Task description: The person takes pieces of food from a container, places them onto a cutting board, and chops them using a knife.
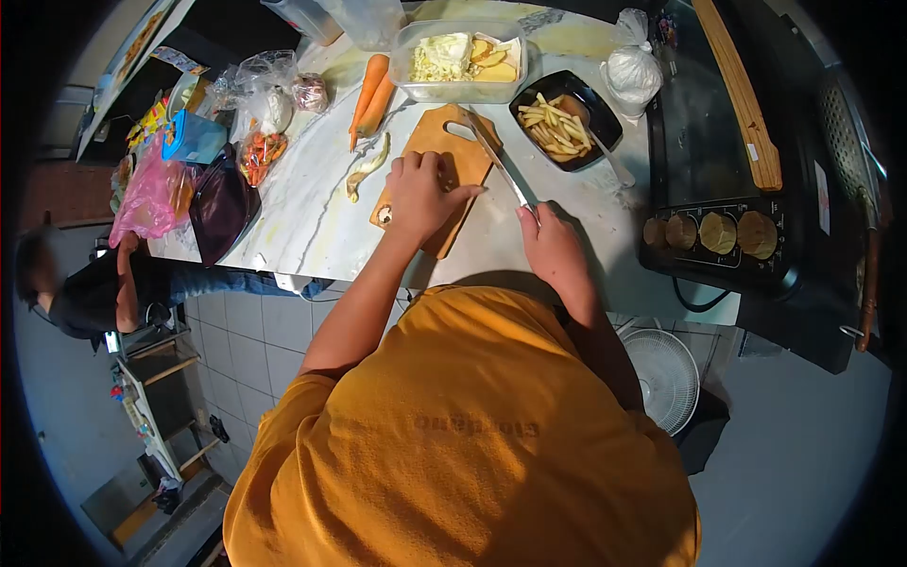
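My left hand (421,192) rests over the wooden cutting board (437,128), fingers bent and thumb stretched out to the right; whatever lies beneath the palm is hidden. A small whitish piece (385,214) sits at the board's left edge. In my right hand (556,248) is a knife (501,163), its blade slanting up to the left across the board's right side. Left of the board lies a pale, bent vegetable piece (367,170). Two carrots (371,96) lie beyond it. Behind the board stands a clear container (457,92) with chopped pale vegetable and yellowish slices.
A black bowl (605,142) of cut sticks, with a spoon handle, stands right of the board. Beyond it are a tied white bag (631,80) and a black appliance with knobs (718,231). Bagged food (263,156) fills the left. Another person (90,298) is at far left.
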{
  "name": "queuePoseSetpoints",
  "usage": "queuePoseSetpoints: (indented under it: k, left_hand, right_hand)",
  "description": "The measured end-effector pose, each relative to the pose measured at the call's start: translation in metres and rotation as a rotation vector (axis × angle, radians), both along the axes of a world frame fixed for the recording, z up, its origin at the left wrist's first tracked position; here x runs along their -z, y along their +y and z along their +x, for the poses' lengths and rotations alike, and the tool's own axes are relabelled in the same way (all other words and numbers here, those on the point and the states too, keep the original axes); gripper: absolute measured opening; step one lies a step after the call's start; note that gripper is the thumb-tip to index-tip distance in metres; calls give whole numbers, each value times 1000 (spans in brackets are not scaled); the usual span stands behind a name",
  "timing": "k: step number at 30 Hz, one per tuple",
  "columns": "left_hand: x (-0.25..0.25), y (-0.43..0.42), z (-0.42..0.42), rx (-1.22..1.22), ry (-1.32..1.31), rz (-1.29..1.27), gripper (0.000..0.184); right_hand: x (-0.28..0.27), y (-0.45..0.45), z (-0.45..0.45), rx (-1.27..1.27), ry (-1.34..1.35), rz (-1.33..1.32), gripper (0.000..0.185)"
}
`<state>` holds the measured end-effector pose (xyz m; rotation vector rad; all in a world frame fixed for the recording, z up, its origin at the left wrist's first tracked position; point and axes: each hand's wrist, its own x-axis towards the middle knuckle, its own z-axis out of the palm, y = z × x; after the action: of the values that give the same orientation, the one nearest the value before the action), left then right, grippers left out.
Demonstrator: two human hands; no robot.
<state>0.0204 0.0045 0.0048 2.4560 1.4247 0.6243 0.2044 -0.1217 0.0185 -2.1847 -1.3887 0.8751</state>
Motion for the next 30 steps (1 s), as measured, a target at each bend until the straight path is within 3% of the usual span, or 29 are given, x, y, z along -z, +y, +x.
queuePoseSetpoints:
  k: [7,15,19,21,30]
  left_hand:
    - [-1,4,-14,-108,1,-79,38]
    - [-1,10,-34,-142,-225,-295,22]
    - [-12,5,-39,-67,-291,-481,26]
    - [-24,1,-35,4,39,-276,36]
    - [-22,6,-36,62,97,-272,50]
  right_hand:
    - [4,5,2,-50,-90,-24,45]
    - [-14,-7,-9,-156,27,-79,44]
    - [-14,-8,-12,-141,53,-71,44]
    - [-12,-6,-12,-128,51,-28,43]
    - [-14,-5,-18,-174,86,-108,43]
